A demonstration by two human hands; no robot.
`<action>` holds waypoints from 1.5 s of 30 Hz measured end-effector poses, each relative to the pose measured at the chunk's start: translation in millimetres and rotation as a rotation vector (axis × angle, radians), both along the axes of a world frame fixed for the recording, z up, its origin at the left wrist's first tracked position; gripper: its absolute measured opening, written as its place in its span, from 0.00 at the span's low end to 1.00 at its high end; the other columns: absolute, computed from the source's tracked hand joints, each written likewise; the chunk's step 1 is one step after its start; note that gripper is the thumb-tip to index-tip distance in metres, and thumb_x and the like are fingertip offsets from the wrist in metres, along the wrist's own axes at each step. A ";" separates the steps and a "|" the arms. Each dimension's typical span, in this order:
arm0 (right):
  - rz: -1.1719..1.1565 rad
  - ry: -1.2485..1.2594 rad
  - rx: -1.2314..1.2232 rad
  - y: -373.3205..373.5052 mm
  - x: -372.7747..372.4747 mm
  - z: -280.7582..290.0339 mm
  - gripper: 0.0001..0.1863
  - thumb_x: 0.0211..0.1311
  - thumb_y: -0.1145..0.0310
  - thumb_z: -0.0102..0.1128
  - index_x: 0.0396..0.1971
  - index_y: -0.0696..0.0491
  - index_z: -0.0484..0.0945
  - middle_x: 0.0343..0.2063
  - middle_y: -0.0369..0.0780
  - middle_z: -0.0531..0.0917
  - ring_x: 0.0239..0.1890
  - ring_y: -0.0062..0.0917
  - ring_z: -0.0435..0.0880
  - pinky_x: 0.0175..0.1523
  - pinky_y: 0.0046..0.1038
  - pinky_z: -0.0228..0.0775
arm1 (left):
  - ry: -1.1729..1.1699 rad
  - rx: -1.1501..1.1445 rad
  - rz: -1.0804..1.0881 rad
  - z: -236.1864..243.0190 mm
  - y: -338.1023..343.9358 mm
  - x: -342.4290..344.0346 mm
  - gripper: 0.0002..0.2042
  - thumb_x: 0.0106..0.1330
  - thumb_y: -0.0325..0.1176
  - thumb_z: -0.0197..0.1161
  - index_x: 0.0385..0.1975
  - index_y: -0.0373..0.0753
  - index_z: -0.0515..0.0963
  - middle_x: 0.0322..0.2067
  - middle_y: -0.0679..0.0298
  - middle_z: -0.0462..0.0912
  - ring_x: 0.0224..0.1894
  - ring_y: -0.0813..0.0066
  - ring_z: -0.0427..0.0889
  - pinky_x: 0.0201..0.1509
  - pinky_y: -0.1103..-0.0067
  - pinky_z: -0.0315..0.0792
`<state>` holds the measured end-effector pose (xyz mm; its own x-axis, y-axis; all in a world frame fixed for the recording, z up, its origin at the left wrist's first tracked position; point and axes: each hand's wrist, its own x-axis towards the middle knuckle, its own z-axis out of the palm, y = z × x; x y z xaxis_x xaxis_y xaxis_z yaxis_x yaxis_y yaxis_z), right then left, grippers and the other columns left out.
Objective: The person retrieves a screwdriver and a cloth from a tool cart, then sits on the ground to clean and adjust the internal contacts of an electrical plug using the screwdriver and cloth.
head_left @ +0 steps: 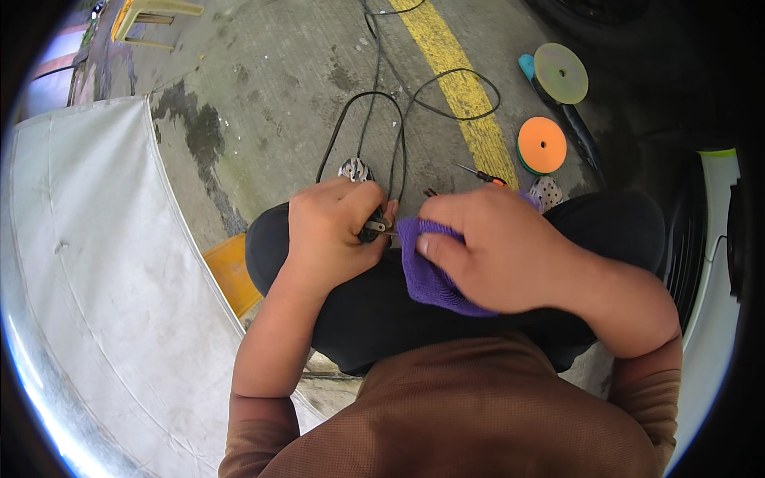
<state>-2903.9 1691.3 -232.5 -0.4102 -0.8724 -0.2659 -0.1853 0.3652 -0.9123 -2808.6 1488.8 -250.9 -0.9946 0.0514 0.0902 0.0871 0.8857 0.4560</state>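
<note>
My left hand (333, 227) is closed around a black electrical plug (378, 227), its metal prongs pointing right. A purple cloth (430, 275) is bunched in my right hand (498, 251), pinched between thumb and fingers close beside the prongs. Both hands are above my lap. From near my left hand a black cable (374, 94) arches up and lies in loops on the concrete. Past my right hand a screwdriver (481, 174) with an orange and black handle lies on the ground.
An orange round pad (543, 145) lies at right, below a yellow-green round pad (561, 73) by a long black object (583, 137). A pale sheet (111, 239) covers the left side. Far left stands a plastic stool (159, 9). A yellow line (446, 48) crosses the concrete.
</note>
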 end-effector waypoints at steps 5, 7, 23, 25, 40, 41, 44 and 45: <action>-0.268 -1.209 0.107 -6.3 11.1 -25.6 0.10 0.70 0.72 0.53 0.38 0.60 0.82 0.29 0.35 0.85 0.29 0.17 0.82 0.37 0.24 0.73 | -0.140 -0.117 -0.072 2.6 2.9 9.0 0.11 0.44 0.31 0.70 0.23 0.45 0.72 0.19 0.64 0.78 0.25 0.60 0.82 0.28 0.67 0.73; -0.216 -0.982 0.117 -6.6 24.0 -30.8 0.09 0.70 0.72 0.54 0.39 0.60 0.81 0.27 0.36 0.85 0.28 0.18 0.82 0.36 0.25 0.73 | -0.256 -0.164 -0.082 4.9 3.1 12.7 0.12 0.42 0.31 0.70 0.25 0.45 0.73 0.19 0.64 0.78 0.26 0.59 0.83 0.28 0.67 0.74; 0.096 1.072 -0.408 -10.8 12.3 -39.0 0.08 0.47 0.69 0.63 0.30 0.51 0.83 0.17 0.29 0.68 0.23 0.21 0.71 0.27 0.25 0.57 | -0.728 0.007 -0.033 11.0 -9.7 -16.4 0.10 0.47 0.31 0.69 0.29 0.40 0.78 0.23 0.54 0.82 0.33 0.49 0.83 0.37 0.63 0.77; 0.053 1.137 -0.459 -12.7 7.7 -37.2 0.09 0.46 0.68 0.63 0.30 0.51 0.83 0.17 0.28 0.68 0.24 0.21 0.71 0.28 0.25 0.57 | -0.858 0.144 -0.031 12.0 -14.9 -21.0 0.11 0.48 0.29 0.68 0.32 0.38 0.78 0.25 0.52 0.82 0.34 0.50 0.83 0.40 0.64 0.77; 0.008 0.737 -0.418 3.0 -0.5 -14.6 0.09 0.46 0.68 0.67 0.30 0.50 0.83 0.17 0.30 0.71 0.22 0.25 0.73 0.26 0.30 0.62 | -0.341 0.503 -0.020 28.7 -25.5 17.3 0.29 0.37 0.32 0.83 0.43 0.29 0.83 0.30 0.59 0.83 0.31 0.72 0.80 0.37 0.79 0.72; 0.025 0.796 -0.426 1.9 -0.2 -11.3 0.07 0.46 0.68 0.67 0.28 0.50 0.82 0.17 0.30 0.71 0.22 0.25 0.73 0.26 0.30 0.62 | -0.368 0.567 -0.045 29.4 -27.9 17.1 0.30 0.38 0.34 0.82 0.45 0.28 0.83 0.30 0.58 0.83 0.32 0.71 0.80 0.38 0.79 0.72; 0.042 0.904 -0.460 1.4 -0.4 -0.6 0.04 0.46 0.70 0.67 0.22 0.50 0.81 0.15 0.29 0.69 0.21 0.23 0.72 0.25 0.28 0.61 | -0.404 0.741 -0.090 28.6 -32.0 15.8 0.31 0.42 0.39 0.80 0.47 0.28 0.83 0.30 0.56 0.83 0.32 0.68 0.81 0.40 0.77 0.72; 0.045 0.900 -0.462 2.4 -0.7 2.7 0.04 0.46 0.71 0.67 0.20 0.50 0.80 0.15 0.29 0.68 0.21 0.23 0.71 0.25 0.28 0.61 | -0.411 0.764 -0.111 28.0 -32.6 15.4 0.30 0.43 0.39 0.79 0.47 0.28 0.82 0.31 0.55 0.83 0.33 0.66 0.82 0.41 0.76 0.73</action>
